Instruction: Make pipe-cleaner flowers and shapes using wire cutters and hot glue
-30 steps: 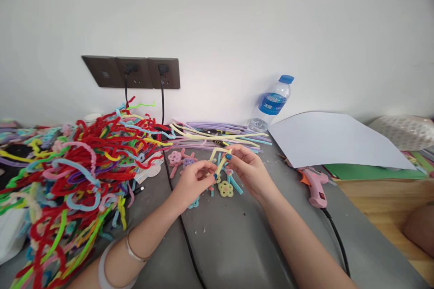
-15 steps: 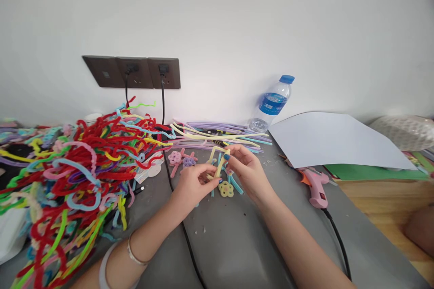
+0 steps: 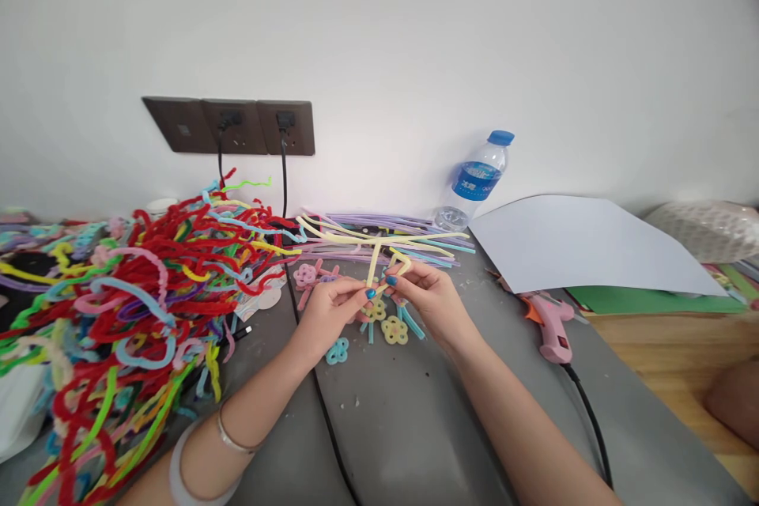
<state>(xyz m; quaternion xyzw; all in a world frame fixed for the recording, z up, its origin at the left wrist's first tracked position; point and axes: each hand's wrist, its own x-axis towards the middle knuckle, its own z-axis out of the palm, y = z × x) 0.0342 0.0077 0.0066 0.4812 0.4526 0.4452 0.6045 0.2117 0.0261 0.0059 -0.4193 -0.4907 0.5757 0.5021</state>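
A grey table (image 3: pixel 415 427) before a white wall was seen, with a tangled heap of pipe cleaners (image 3: pixel 130 292) at the left. A yellow pipe cleaner (image 3: pixel 375 262) was pinched by the left hand (image 3: pixel 329 312) and the right hand (image 3: pixel 430 296), both closed on it, just above small flowers (image 3: pixel 394 330) lying on the table. By judgement, a clean fold was best made with the fingertips close to the bend.

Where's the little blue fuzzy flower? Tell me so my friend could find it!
Start at the tangled heap of coloured pipe cleaners on the left of the grey table. Move right to the person's left hand; the small light-blue pipe-cleaner flower lies flat just below it. Its neighbours are a yellow flower and a pink flower; only this one is blue.
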